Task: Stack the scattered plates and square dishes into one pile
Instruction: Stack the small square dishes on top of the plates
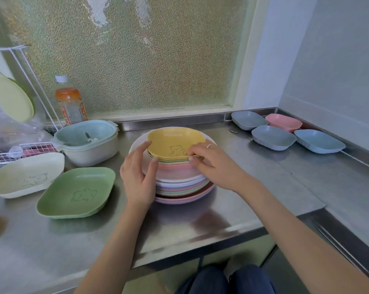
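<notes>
Steadying smooth yellow square plastic dish (pixel 175 143) atop pastel round-plate pile (pixel 184 185): left hand (pixel 138 177) spread, right hand (pixel 211 164) pinching near rim.

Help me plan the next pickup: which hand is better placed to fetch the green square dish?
Left. The green square dish lies just beside the left hand, while the right hand sits across the pile.

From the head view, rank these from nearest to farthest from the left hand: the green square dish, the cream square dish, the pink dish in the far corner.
From the left hand:
1. Green square dish, just to its left on the counter.
2. Cream square dish, farther left, beyond the green one.
3. Pink dish, far right corner, across the pile.
</notes>
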`<state>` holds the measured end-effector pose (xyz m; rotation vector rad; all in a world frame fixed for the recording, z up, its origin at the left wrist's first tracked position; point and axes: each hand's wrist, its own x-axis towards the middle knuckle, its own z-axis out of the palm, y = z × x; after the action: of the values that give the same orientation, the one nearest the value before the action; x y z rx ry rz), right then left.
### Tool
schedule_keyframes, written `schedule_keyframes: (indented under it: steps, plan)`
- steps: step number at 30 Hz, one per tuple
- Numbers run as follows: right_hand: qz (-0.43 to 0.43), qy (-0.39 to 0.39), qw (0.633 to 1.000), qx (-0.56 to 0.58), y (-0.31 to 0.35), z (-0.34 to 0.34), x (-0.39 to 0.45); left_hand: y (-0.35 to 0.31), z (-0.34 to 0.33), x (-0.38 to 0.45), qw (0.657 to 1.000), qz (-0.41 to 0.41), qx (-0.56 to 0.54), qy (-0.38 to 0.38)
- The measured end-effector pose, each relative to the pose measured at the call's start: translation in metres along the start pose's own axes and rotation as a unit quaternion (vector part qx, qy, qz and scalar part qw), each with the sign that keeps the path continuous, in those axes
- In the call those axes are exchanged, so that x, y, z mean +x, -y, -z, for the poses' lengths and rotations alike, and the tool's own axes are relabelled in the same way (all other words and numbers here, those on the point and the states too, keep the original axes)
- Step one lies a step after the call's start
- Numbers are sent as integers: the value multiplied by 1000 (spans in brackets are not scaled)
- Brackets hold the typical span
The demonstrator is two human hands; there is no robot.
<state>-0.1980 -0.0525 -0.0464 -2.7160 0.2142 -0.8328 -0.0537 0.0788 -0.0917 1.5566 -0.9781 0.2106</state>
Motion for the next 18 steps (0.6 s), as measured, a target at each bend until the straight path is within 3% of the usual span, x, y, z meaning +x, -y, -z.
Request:
schedule_keyframes:
  steps: [7, 10, 14, 18]
  plan:
    - [-26, -2, 998, 51, 1, 1, -4, -2, -1, 0, 1000, 10, 7, -4]
    - [-72, -86, 987, 115, -18, 14, -10, -1, 0, -1, 1000, 11, 7, -4]
    - [-240, -228, 943, 41, -84, 40, -23, -1, -2, -1, 1000, 10, 14, -7]
    - [-403, -178, 894, -78, -151, 48, -44, 2, -3, 0, 1000, 11, 13, -12]
